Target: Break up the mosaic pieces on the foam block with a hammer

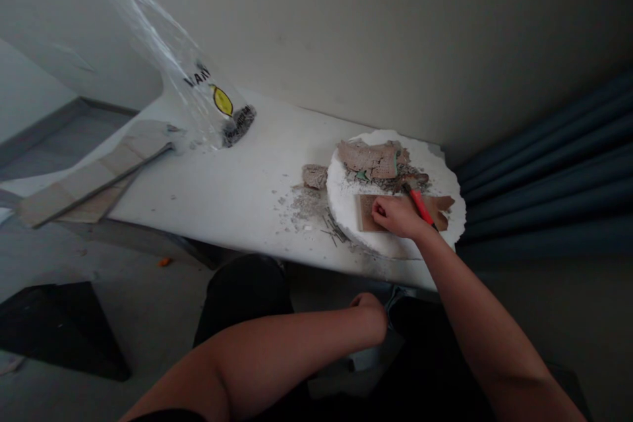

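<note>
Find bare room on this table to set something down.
Mostly bare: the middle of the white table, between tan boards, lemon-print plastic bag and gray crumbs; also the strip along the wall from bag to scalloped disc. Crowded: the disc, with brown slab, red-handled tool, cracked crust and your right hand.

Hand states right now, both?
Left hand: partly hidden; open or closed cannot be told.
Right hand: curled over the brown board; whether it holds anything cannot be told.

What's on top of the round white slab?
On the slab: a cracked brown sheet, loose grit, a red-handled tool and a flat brown piece. The right hand hides the brown piece's middle; the slab's surface beneath these is covered.
</note>
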Motion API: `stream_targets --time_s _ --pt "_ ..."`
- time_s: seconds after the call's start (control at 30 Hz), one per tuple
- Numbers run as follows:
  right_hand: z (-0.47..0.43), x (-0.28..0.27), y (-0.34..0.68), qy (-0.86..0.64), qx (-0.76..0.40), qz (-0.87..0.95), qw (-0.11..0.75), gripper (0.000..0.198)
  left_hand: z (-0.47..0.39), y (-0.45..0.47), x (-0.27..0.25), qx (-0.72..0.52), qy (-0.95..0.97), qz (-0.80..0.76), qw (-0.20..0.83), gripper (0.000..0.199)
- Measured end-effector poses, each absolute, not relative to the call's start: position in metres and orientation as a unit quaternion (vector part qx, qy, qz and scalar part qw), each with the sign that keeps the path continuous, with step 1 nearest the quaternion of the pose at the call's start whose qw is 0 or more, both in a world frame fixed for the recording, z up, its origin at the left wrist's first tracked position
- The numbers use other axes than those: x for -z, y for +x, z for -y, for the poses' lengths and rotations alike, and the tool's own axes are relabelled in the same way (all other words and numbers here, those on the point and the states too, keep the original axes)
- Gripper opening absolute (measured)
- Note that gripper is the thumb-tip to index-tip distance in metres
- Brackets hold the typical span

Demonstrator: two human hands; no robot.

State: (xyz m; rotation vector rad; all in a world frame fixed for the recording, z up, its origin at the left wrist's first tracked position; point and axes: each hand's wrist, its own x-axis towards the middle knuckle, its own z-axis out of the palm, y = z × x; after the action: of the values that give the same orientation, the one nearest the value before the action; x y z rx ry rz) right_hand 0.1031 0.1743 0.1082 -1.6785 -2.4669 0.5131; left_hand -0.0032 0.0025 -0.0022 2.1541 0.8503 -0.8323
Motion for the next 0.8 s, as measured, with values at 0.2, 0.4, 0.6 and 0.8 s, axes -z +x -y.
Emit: stream_targets --time_s 0.2,0.4,0.6,0.8 --pt "-0.172 -0.110 0.099 -0.562 -0.154 0.811 0.055 0.008 -0.007 -0.002 -0.013 0.413 0.812 -0.266 0.314 0.034" --pt "-0.170 -0.111 0.101 -0.558 -0.173 0.808 0.078 0.005 -0.006 -0.004 -0.015 0.400 0.818 -0.263 0.319 0.035" --pt "-0.160 -0.113 0.105 -0.484 -0.149 0.855 0.113 0.012 -0.005 -0.003 -0.013 0.400 0.822 -0.265 0.308 0.035" --pt "-0.157 -0.120 0.097 -0.494 -0.090 0.864 0.038 0.018 -0.004 -0.003 -0.011 0.400 0.823 -0.272 0.298 0.025"
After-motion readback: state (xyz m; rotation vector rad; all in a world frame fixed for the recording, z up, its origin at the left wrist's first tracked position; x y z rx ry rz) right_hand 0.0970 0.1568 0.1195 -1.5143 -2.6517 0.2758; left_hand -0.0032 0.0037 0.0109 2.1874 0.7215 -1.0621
